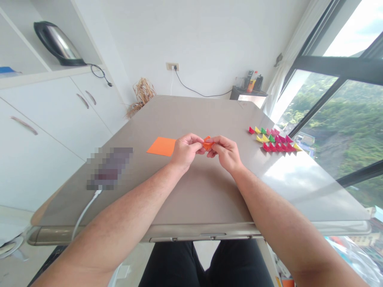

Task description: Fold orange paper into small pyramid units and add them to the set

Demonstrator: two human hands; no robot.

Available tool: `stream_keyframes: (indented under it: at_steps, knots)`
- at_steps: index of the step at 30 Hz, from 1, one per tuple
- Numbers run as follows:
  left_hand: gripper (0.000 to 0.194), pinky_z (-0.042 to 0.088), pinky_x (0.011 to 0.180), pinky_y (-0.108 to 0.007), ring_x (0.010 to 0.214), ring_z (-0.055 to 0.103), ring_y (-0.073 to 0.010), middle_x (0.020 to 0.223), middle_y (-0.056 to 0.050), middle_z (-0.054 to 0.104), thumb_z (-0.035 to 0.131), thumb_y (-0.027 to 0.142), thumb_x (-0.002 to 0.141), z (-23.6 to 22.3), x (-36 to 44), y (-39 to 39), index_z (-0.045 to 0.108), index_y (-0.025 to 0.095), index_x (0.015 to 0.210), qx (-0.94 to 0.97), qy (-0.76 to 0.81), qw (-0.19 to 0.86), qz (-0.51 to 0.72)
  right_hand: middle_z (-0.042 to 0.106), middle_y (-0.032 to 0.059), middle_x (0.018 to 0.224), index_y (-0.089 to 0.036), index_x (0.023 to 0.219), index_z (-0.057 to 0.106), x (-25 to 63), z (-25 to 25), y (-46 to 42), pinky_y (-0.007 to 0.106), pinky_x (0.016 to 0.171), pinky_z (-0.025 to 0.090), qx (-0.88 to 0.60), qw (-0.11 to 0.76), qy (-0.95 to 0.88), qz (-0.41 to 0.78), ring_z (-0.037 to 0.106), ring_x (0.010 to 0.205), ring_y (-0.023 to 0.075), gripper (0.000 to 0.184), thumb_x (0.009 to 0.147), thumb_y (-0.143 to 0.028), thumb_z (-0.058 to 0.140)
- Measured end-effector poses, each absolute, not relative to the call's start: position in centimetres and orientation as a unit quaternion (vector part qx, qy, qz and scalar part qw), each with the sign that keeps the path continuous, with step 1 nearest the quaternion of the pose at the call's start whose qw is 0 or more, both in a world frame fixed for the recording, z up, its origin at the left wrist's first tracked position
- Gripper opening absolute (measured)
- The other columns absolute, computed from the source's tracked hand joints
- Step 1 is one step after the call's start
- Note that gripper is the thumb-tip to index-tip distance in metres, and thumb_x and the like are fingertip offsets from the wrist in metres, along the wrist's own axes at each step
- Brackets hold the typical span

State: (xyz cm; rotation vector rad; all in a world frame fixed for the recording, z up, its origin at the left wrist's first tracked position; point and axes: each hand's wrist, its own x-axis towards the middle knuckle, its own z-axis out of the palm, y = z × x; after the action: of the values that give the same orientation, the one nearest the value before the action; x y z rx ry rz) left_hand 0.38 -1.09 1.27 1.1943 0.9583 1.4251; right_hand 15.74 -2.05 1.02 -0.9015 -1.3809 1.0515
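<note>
Between my two hands is a small folded piece of orange paper [207, 146], held above the middle of the table. My left hand [187, 148] pinches its left side with thumb and fingers. On the other side, my right hand [225, 150] grips it between thumb and fingertips. Fingers cover much of the paper, so its full shape is hidden. A flat sheet of orange paper [160, 146] lies on the table just left of my left hand, partly behind it.
Rows of small folded paper boats [279, 147] in red, pink, yellow and green stand at the table's right. A pixelated dark object [112, 167] with a white cable [85, 209] lies at the left. The grey table [191, 115] has its front edge near my lap.
</note>
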Motion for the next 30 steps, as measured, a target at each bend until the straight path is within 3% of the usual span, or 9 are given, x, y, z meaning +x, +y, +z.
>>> stream_keyframes:
  at_steps: [6,15,20,22,27,30]
  knots:
    - [0.008,0.055,0.065,-0.03,0.061,0.065,-0.0136,0.063,0.001,0.068,0.069,0.016,0.067,1.24,0.32,-1.08,0.067,0.019,0.074,0.502,0.385,0.51,0.583,0.072,-0.0017,0.069,-0.022,0.087,0.072,15.72,1.14,-2.11,0.031,0.06,0.056,-0.386,0.562,-0.581,0.444,0.068,0.059,0.0151,0.019,0.074,-0.024,0.057]
    - [0.011,0.054,0.066,-0.03,0.064,0.066,-0.0143,0.066,-0.001,0.07,0.07,0.014,0.065,1.07,-0.03,-0.76,0.068,0.017,0.075,0.461,0.392,0.555,0.571,0.071,-0.0015,0.064,-0.021,0.075,0.072,15.81,1.02,-1.96,0.03,0.059,0.056,-0.369,0.573,-0.577,0.45,0.069,0.058,0.0152,0.008,0.073,-0.022,0.064]
    - [0.016,0.054,0.069,-0.031,0.066,0.066,-0.0141,0.071,-0.002,0.071,0.077,0.024,0.07,1.24,0.0,-0.98,0.067,0.017,0.081,0.47,0.37,0.577,0.555,0.071,-0.0011,0.064,-0.021,0.071,0.074,16.07,1.03,-2.03,0.031,0.061,0.055,-0.364,0.577,-0.572,0.455,0.068,0.059,0.0153,0.013,0.069,-0.018,0.062]
    - [0.023,0.053,0.069,-0.031,0.068,0.067,-0.0147,0.074,-0.003,0.072,0.081,0.026,0.069,1.21,0.03,-0.99,0.065,0.017,0.083,0.481,0.371,0.568,0.555,0.071,-0.0008,0.065,-0.021,0.073,0.075,16.1,1.15,-2.14,0.031,0.062,0.055,-0.362,0.574,-0.576,0.456,0.068,0.061,0.0156,0.014,0.07,-0.019,0.062]
    - [0.031,0.054,0.07,-0.033,0.076,0.07,-0.0182,0.082,-0.004,0.075,0.08,0.024,0.07,0.91,0.04,-0.84,0.063,0.019,0.095,0.506,0.39,0.503,0.582,0.074,-0.0012,0.072,-0.022,0.104,0.071,15.99,1.64,-2.4,0.032,0.062,0.056,-0.384,0.581,-0.549,0.462,0.07,0.063,0.0174,0.03,0.074,-0.027,0.068]
    - [0.032,0.055,0.072,-0.034,0.077,0.069,-0.0181,0.085,-0.004,0.075,0.079,0.023,0.071,0.82,0.02,-0.87,0.063,0.02,0.099,0.527,0.402,0.459,0.592,0.074,0.0024,0.071,-0.019,0.088,0.071,15.95,1.83,-2.45,0.031,0.063,0.056,-0.425,0.567,-0.541,0.453,0.071,0.066,0.018,0.018,0.075,-0.031,0.07]
